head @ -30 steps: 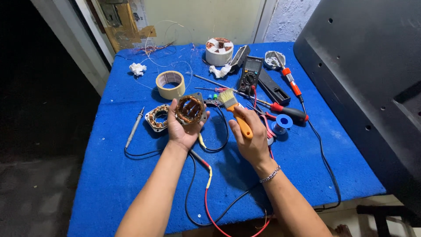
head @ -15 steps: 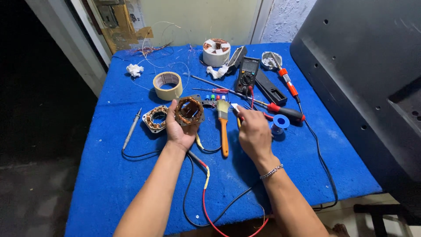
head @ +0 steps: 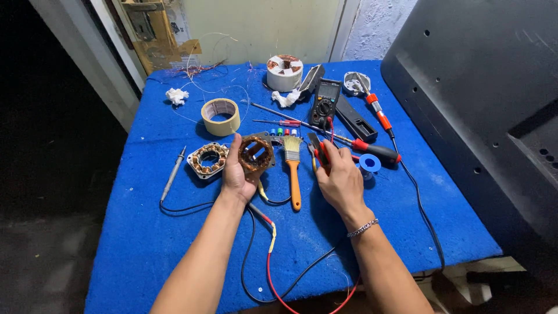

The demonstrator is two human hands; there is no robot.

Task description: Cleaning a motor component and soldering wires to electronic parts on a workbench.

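On a blue-covered table (head: 145, 232), a person's left hand (head: 237, 174) grips a round motor stator (head: 254, 153) wound with copper coils, tilted up just off the cloth. Just right of the stator lies a paintbrush (head: 293, 168) with an orange handle, untouched. Right of the brush, the right hand (head: 340, 180) closes its fingers around red-handled pliers (head: 318, 152), tips pointing away from the person. Left of the stator rests a second wound core (head: 208, 160), flat on the cloth, with a roll of tape (head: 221, 116) beyond it. A black multimeter (head: 325, 99) lies farther back, right of the stator.
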